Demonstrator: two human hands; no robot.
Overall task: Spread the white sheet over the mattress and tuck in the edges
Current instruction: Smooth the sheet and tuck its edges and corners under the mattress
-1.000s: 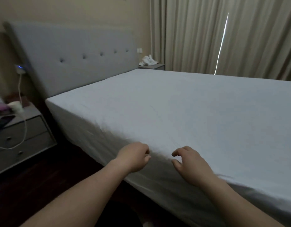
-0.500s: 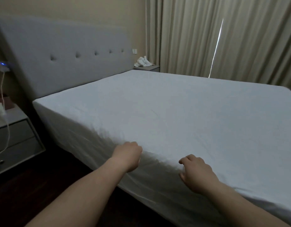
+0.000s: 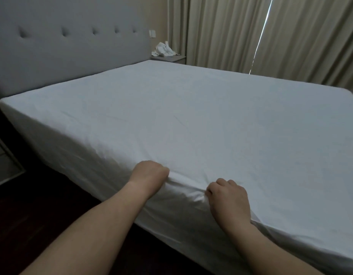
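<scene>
The white sheet (image 3: 191,120) lies spread flat over the whole mattress and hangs down its near side. My left hand (image 3: 149,174) grips the sheet at the near top edge, fingers curled into the cloth. A short way to the right, my right hand (image 3: 228,197) pinches the same edge, and a small fold of sheet bunches up between the two hands. The mattress itself is hidden under the sheet.
A grey tufted headboard (image 3: 62,46) stands at the left. Beyond the far corner a nightstand (image 3: 169,58) carries a white crumpled object (image 3: 164,49). Beige curtains (image 3: 271,36) hang behind the bed. Dark floor (image 3: 32,215) lies at lower left beside a drawer unit (image 3: 3,165).
Both hands went from hovering loosely open over the near edge to gripping the sheet there. The view has shifted right, and the left nightstand has slid mostly out of frame.
</scene>
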